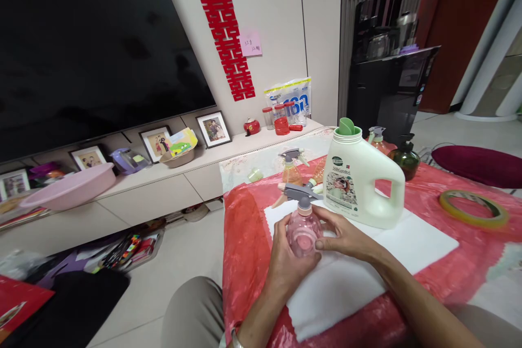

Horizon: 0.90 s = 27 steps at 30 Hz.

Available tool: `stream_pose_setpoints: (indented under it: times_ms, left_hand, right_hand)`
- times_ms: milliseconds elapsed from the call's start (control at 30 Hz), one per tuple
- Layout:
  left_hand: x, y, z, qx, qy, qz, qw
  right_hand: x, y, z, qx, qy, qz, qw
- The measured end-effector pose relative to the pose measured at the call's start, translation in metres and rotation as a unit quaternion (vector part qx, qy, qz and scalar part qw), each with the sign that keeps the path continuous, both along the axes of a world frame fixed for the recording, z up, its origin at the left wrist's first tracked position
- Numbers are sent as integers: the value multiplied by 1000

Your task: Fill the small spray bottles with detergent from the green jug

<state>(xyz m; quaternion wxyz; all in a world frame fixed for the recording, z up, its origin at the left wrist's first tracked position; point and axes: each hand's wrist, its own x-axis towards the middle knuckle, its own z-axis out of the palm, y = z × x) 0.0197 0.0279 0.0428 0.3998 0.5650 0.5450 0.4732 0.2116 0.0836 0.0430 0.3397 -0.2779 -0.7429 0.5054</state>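
Note:
A pink see-through spray bottle (pixel 304 231) with a grey trigger head is held in front of me, over a white cloth (pixel 338 288). Around its left side and base wraps my left hand (pixel 287 255). My right hand (pixel 340 234) grips the bottle from the right, thumb against its lower side. Just beyond stands a big pale-green detergent jug (pixel 361 185), its neck open with a green scoop-like piece (pixel 346 126) in it. An amber spray bottle (pixel 291 171) is upright behind, and another amber one (pixel 320 169) is partly covered by the jug.
Red plastic sheeting (pixel 248 250) covers the table. On the right lie a roll of yellow tape (pixel 473 209) and a dark green pump bottle (pixel 404 157). A low cabinet (pixel 150 193) along the wall bears a pink basin (pixel 69 187) and framed photos (pixel 213 129).

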Motion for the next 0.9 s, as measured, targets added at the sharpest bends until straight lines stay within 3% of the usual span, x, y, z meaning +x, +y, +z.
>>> stream_pose_setpoints:
  times_ms: [167,367,533,700,800,900]
  left_hand:
    - [3,5,10,55,46,84,994]
    - [11,-1,19,91,114,131,981]
    - [22,-13,20,100,67,68,990]
    - [24,-24,29,89,27,35,995]
    - [21,-31,34,96,-5,4,995]
    - [13,-43,26,101,33,-25,994]
  right_hand:
    - [-2,-6,7,18,-11,-49,999]
    - [-20,-27,20,54,-24,-133,989]
    - [-27,-35,28,94,-43,-202,974]
    - [-17,-33,34,55,17,-225,973]
    - [-7,-34,43,36,83,-216,972]
    - [3,-38,57,47,121,-193,973]
